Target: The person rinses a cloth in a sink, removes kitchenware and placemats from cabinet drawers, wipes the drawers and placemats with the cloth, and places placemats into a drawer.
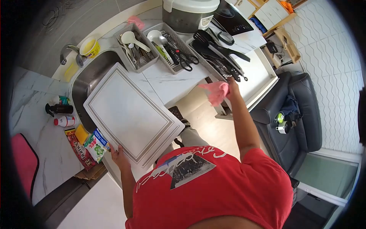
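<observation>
A white rectangular mat or board with taupe border lines (131, 114) lies tilted over part of the steel sink (82, 82) and the counter edge. My left hand (120, 157) grips its near left edge. My right hand (231, 90) holds a crumpled pink cloth (216, 94) at the open drawer (263, 89). Just beyond that hand, a tray of black cooking utensils (217, 53) stands with tongs and handles sticking out; I cannot tell whether my fingers touch it. Two grey cutlery trays are beside it, one with a white ladle (134, 40), the other with black-handled scissors (186, 59).
A rice cooker (188, 17) and a black cooktop (232, 17) stand at the back. Left of the sink are a spray bottle (61, 109), a white bottle (65, 121), a yellow sponge (81, 133) and packets (95, 147). A black sofa (282, 114) sits at the right.
</observation>
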### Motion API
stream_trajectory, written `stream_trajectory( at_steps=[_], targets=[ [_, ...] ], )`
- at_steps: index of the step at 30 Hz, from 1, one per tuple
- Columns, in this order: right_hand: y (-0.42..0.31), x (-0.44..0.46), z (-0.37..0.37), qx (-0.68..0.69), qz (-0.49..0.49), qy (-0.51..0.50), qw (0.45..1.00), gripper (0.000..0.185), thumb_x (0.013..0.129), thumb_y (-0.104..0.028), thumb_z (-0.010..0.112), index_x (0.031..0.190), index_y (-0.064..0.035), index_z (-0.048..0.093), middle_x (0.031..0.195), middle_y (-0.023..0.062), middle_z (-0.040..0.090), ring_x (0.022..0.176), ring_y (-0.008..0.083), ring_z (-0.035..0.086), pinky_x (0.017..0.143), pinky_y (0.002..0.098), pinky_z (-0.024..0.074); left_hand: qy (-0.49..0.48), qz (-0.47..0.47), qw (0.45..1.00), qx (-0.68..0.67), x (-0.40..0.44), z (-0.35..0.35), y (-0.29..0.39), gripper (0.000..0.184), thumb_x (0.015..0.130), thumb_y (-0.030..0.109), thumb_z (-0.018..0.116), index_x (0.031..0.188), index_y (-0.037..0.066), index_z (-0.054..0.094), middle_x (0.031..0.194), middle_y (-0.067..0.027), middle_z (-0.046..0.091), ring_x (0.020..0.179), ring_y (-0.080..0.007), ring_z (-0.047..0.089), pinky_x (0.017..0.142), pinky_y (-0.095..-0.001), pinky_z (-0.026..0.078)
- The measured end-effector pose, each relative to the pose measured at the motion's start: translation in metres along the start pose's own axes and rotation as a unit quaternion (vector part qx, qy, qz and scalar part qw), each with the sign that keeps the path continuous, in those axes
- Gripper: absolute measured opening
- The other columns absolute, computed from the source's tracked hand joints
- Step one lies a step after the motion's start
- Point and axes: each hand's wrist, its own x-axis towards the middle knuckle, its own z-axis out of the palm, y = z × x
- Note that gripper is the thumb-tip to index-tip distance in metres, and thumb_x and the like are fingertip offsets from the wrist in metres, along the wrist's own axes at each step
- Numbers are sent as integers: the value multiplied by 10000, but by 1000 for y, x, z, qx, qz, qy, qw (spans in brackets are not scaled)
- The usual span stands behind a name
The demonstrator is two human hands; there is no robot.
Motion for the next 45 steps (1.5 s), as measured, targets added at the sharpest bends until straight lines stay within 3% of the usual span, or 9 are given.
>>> stream_trajectory(
  at_steps=[8,10,14,16,20,31,40,43,45],
  targets=[
    [-97,74,-42,-78,-70,-15,994,379,846,-400,477,987,-49,508,837,146,578,776,281,560,706,423,479,37,2,996,81,-4,4,-20,536,857,38,483,1345,74,267,762,17,507,630,-39,423,542,-179,360],
    [-111,102,-47,-76,-39,-46,995,394,863,-401,452,1041,-53,502,945,141,578,852,278,564,753,401,480,38,-93,986,135,-7,8,-5,529,861,19,471,1343,47,256,1239,-67,433,1003,-110,468,861,-224,374],
    [-121,62,-26,-160,-33,-238,957,561,842,-483,456,1063,32,492,1015,152,567,942,268,558,788,382,478,29,-65,980,187,4,-7,-23,552,859,81,496,1355,99,255,840,18,527,715,-50,448,607,-216,389],
    [-113,44,-27,-118,11,-152,981,620,817,-516,462,1046,60,486,1054,180,544,1016,296,524,856,415,442,84,-66,975,197,-9,9,-2,608,840,122,536,1365,125,231,700,56,451,623,-31,375,512,-213,319],
    [-81,-32,-21,-92,104,-283,949,488,793,-326,479,1088,64,473,1050,182,545,1031,305,515,904,446,394,88,-50,991,87,-44,-11,-25,706,797,156,609,1372,128,200,791,-17,514,655,-64,424,527,-202,364],
    [25,-145,160,-258,37,-418,870,318,794,-103,484,1060,71,490,1009,151,564,944,219,549,842,313,439,-80,26,992,-98,-66,-22,20,600,806,-88,438,1350,31,217,1283,-66,414,1115,-119,421,949,-237,312],
    [125,-163,159,-340,304,-413,788,792,751,-666,428,1090,49,480,1047,152,553,980,224,537,835,335,446,-322,161,933,21,-70,-50,206,689,778,156,597,1343,12,229,1309,-90,391,1177,-130,376,977,-260,277],
    [138,-187,161,-122,320,-565,751,1199,533,-854,334,1308,52,200,1315,199,332,1222,275,330,1015,405,261,-397,249,874,129,-44,-51,235,667,774,161,589,1336,18,258,1292,-80,417,1151,-139,412,968,-259,297],
    [118,-201,164,-67,266,-561,781,1109,582,-800,408,1288,41,252,1271,189,386,1165,270,392,968,402,322,-421,206,875,119,-19,-59,250,642,776,149,576,1338,64,277,1280,-70,433,1137,-146,430,954,-263,319]
  ],
)
